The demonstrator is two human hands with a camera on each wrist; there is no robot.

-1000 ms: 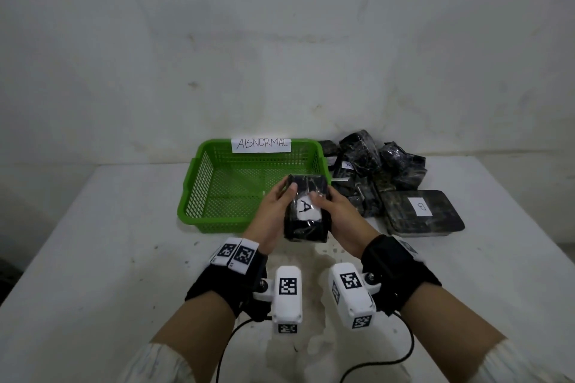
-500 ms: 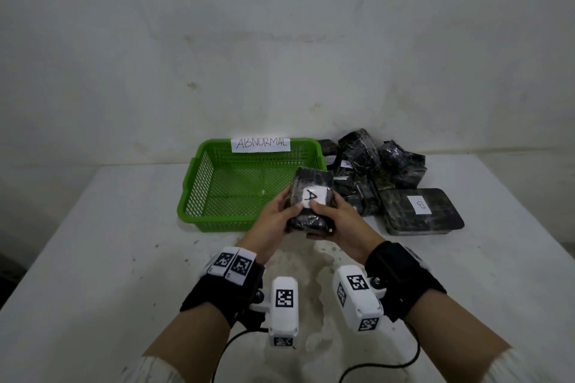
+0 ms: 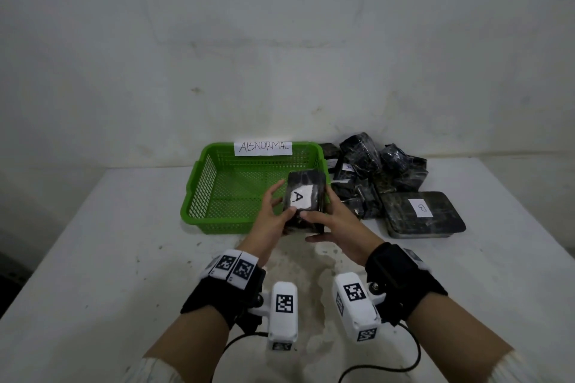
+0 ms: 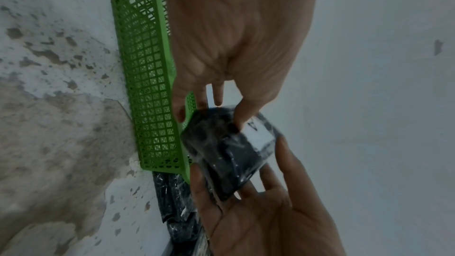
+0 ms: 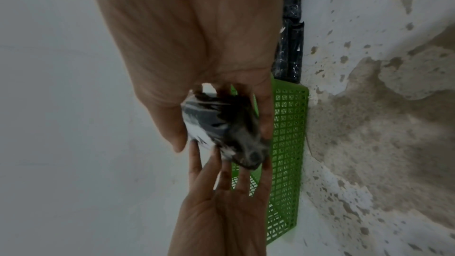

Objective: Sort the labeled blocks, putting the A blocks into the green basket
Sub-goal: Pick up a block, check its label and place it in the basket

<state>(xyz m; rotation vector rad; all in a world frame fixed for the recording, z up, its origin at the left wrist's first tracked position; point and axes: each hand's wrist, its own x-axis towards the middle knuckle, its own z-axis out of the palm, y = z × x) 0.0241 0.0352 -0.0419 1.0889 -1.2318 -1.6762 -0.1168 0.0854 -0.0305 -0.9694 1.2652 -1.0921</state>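
A black plastic-wrapped block (image 3: 306, 183) with a white label marked A is held tilted in the air, its label facing me. It hangs over the near right corner of the green mesh basket (image 3: 199, 196). My left hand (image 3: 273, 211) grips its left side, thumb on top beside the label. My right hand (image 3: 326, 218) holds the right side and near end, thumb on the front edge. The left wrist view shows the block (image 4: 221, 143) between both hands beside the basket (image 4: 147, 85). In the right wrist view the block (image 5: 221, 124) is blurred. No blocks lie in the basket.
A paper sign reading ABNORMAL (image 3: 263, 148) hangs on the basket's far rim. A pile of black wrapped blocks (image 3: 373, 177) lies right of the basket, and a flat block labelled B (image 3: 420, 214) lies in front of it. The white table (image 3: 93, 258) is stained near me.
Both hands have carried the A block a little forward and up, from in front of the basket to over its near right corner. The block has tilted further back.
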